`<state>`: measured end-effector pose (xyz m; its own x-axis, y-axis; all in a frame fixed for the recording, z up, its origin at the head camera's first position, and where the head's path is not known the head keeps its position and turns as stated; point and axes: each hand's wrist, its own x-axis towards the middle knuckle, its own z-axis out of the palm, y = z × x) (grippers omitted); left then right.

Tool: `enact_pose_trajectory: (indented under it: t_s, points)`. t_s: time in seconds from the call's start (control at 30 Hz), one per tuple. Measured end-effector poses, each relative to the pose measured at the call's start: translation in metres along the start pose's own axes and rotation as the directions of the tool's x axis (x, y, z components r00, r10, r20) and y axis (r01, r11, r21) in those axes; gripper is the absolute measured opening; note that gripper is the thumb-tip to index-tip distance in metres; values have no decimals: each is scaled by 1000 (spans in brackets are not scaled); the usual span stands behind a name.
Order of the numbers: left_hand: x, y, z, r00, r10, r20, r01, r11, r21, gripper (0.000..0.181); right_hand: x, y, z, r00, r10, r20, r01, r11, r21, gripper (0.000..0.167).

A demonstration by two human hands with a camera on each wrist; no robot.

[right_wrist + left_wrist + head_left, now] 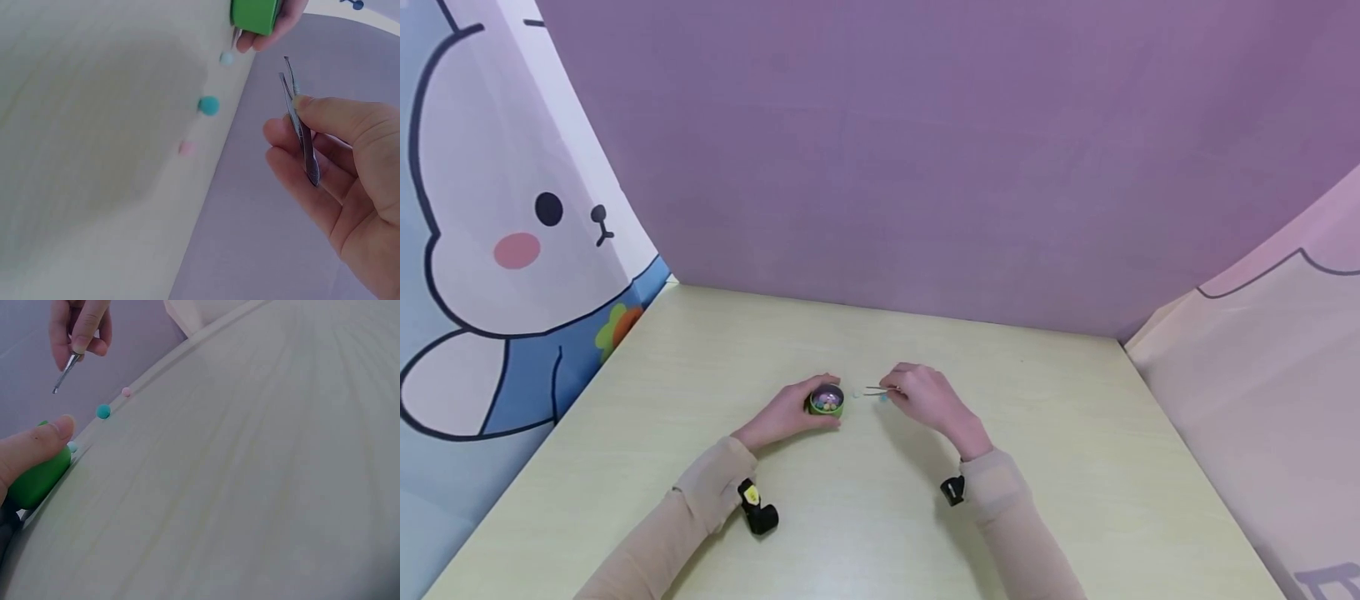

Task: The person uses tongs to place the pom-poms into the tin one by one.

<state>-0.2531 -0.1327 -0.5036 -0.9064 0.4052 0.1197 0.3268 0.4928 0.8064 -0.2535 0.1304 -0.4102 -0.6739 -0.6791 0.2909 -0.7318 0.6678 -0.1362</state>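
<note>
Pinches empty tweezers [309, 153] in right grip [928, 402] | Holds in left grip [792, 408] green container [255, 15] with coloured balls [829, 406] already inside | Apparently leaves three loose balls [210, 105] on worktop [850, 517], near both grips

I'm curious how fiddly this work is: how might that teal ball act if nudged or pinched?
The teal ball would probably roll if nudged, being round on a flat table. It may slip from the tweezers, whose narrow tips would meet little of its curve. It's likely light, looking tiny beside the right hand.
</note>
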Motion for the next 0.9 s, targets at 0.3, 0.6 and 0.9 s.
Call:
enact_pose_trajectory:
  t_s: [0.3,0.6,0.9]
  points:
    - [-2,2,0,1000,-12,5,12,1000,5,75,-11,8,5,999,36,1,-36,999,14,10]
    - [-4,3,-1,1000,-22,5,22,1000,-1,75,-16,18,10,997,71,24,-72,997,28,10]
    - [-4,3,-1,1000,-18,-5,18,1000,11,74,-15,20,12,991,116,64,-120,991,67,12]
